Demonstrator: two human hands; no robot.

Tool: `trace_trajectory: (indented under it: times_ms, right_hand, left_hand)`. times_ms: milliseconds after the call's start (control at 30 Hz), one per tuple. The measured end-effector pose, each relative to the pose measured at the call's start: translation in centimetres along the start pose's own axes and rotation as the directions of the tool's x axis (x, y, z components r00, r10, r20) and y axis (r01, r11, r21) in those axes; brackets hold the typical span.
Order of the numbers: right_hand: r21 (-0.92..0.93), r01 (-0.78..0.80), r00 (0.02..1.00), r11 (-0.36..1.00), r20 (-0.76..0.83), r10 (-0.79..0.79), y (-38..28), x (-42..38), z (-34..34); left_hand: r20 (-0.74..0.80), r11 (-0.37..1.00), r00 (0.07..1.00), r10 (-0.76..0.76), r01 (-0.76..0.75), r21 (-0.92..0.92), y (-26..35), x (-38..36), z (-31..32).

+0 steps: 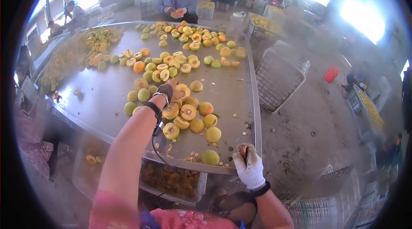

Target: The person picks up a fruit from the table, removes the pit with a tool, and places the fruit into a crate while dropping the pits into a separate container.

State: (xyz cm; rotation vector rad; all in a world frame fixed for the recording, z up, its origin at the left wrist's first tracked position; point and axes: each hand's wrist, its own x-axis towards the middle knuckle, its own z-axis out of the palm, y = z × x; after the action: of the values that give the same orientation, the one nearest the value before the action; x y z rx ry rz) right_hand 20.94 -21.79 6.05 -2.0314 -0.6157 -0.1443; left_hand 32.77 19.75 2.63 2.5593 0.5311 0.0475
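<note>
My left hand (168, 91), in a dark glove with lighter fingertips, reaches over the metal table (214, 132). Its fingers stretch out and touch the pile of yellow peaches, beside a cut peach half (183, 90). More halves, such as one with its stone showing (188, 112), lie just right of the wrist. My right hand (249, 167), in a white glove, is closed at the table's near right corner. A brown rounded thing (243, 151) shows at its thumb side; what it is I cannot make out. A whole greenish peach (210, 157) lies left of that hand.
Below the near edge stands a crate of brown scraps (171, 179). A raised rim (256, 113) borders the table's right side. Across it a person (177, 1) handles fruit. White crates (281, 76) stand to the right. A cable hangs from my left wrist.
</note>
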Motion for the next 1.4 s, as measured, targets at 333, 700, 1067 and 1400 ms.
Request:
trace_trajectory:
  times_ms: [333, 700, 1067, 1400]
  right_hand:
    - [-0.057, 0.159, 0.981, 0.986, -0.103, -0.164, 1.0, -1.0, 0.8]
    - [0.386, -0.410, 0.909, 0.827, 0.248, 0.335, -4.3, -4.5, 1.1]
    - [0.278, -0.100, 0.859, 0.955, 0.508, -0.058, -14.7, -12.0, 7.7]
    - [0.139, -0.054, 0.864, 0.989, 0.503, -0.024, -14.8, -11.5, 9.8]
  left_hand:
    - [-0.375, 0.439, 0.912, -0.164, -0.273, -0.856, 0.6, -15.3, -1.4]
    - [-0.106, -0.643, 0.983, -0.153, -0.180, -0.745, 0.2, -35.2, -0.4]
    - [-0.251, -0.729, 0.967, 0.032, -0.149, -0.668, 2.1, -39.4, 1.3]
    - [-0.707, 0.529, 0.707, 0.028, -0.610, -0.590, 3.5, -42.1, 1.5]
